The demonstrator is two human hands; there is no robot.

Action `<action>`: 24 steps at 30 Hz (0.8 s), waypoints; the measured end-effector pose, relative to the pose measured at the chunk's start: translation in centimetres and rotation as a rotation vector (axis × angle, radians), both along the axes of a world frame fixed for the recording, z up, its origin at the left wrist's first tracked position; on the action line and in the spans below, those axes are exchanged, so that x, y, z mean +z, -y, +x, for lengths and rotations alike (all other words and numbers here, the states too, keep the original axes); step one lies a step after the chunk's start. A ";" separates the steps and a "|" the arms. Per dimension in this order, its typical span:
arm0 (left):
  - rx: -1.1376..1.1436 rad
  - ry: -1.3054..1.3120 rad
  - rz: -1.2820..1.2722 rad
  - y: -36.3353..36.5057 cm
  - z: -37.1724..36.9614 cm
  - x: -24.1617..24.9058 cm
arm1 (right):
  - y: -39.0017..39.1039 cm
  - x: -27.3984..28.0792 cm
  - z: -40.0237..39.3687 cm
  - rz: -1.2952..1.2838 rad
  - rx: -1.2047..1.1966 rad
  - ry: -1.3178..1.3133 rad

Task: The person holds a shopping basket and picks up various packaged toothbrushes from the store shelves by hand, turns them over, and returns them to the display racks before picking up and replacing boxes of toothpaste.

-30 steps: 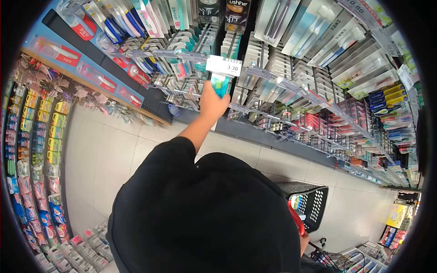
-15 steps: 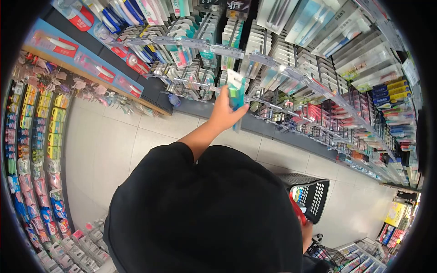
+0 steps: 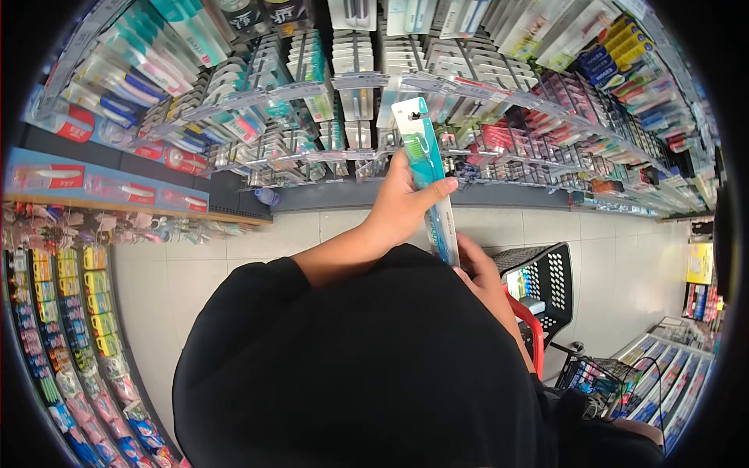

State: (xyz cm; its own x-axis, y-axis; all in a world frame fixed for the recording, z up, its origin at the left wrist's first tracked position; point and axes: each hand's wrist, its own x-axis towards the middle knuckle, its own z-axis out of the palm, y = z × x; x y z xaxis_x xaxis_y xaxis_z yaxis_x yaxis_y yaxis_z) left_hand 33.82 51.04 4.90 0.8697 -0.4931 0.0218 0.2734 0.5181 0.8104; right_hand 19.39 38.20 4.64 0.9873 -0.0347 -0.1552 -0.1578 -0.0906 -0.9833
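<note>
My left hand (image 3: 402, 203) is closed around a packaged toothbrush (image 3: 429, 175), its thumb across the front. The narrow pack has a white hang tab on top, a teal card and a clear cover with a green-bristled brush inside. It stands tilted in front of my body. At its lower end, my right hand (image 3: 480, 269) pinches the pack between thumb and fingers. Beside my right forearm hangs a black shopping basket (image 3: 558, 281) with a red handle (image 3: 534, 324). A few packaged items lie inside the basket.
Ahead, hooks on a shelf rack (image 3: 359, 82) carry many packaged toothbrushes, with price strips along the edges. A wooden-edged display (image 3: 117, 199) stands at left, above colourful hanging packs (image 3: 97, 300). A wire cart (image 3: 593, 378) is at lower right on the tiled floor (image 3: 624, 273).
My left hand has brought the toothbrush pack closer to my body. My right hand has come up from beside the basket to the pack's lower end. The view has turned.
</note>
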 end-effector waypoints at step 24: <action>-0.501 -0.264 -0.488 2.9 -0.7 0.3 | 0.4 -0.4 -1.9 -0.407 -0.310 0.133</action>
